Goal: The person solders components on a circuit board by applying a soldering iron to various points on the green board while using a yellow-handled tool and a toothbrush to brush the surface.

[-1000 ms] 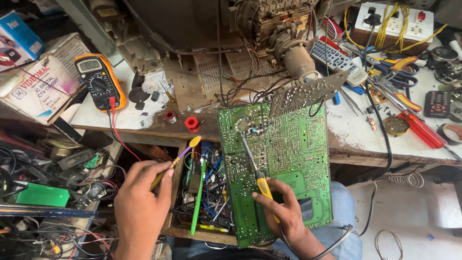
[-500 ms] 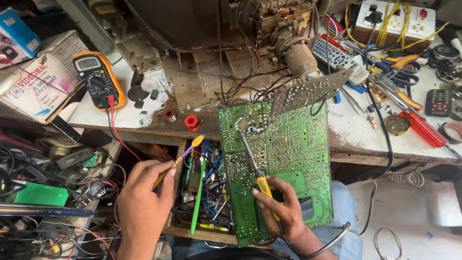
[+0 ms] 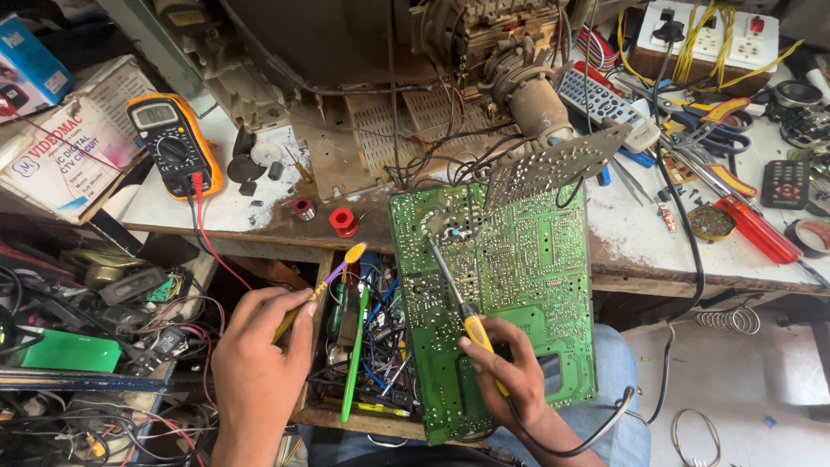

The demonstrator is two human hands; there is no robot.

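A large green circuit board [image 3: 519, 285] leans from my lap up against the workbench edge, solder side facing me. My right hand [image 3: 510, 372] grips a yellow-handled soldering iron [image 3: 467, 320], its tip resting near the board's upper left corner. My left hand [image 3: 259, 355] holds a thin yellow and purple stick-like tool [image 3: 333, 270] over an open drawer [image 3: 363, 346] full of wires and parts, left of the board. The tool's yellow end points up toward the bench edge.
An orange multimeter [image 3: 171, 143] with red lead lies at back left. A dismantled picture tube and chassis [image 3: 450, 69] fill the back. Red spools [image 3: 343, 221], a remote [image 3: 596, 99], red screwdriver [image 3: 752, 227], pliers and a power strip [image 3: 709, 30] crowd the bench. Tangled cables at lower left.
Both hands hold almost the same pose. The left hand with its tool has shifted slightly; the soldering iron stays on the board's upper left area.
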